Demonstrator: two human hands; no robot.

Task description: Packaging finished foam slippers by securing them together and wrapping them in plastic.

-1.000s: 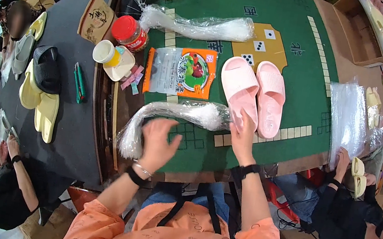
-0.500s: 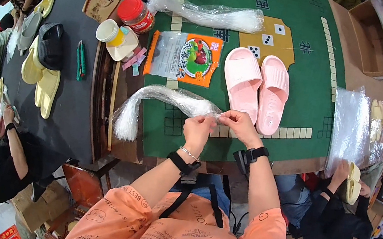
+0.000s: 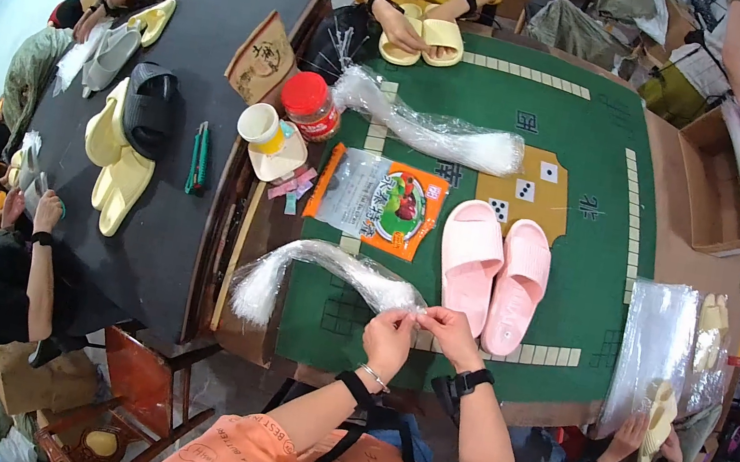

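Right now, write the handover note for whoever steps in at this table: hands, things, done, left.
Left hand: pinching the near end of the bag bundle, fingers closed on it.
Right hand: pinching the same end, beside the left.
Bundle: lies across the green mat, its loose end fanned over the left edge.
Pink slippers: paired on the mat, right of the hands, unbagged.
Done: a bag seems picked at, none separated that I can tell.
Left: probably free one bag, then bag the slippers.

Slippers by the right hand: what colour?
Pink, both slippers, lying side by side on the green table; head view.
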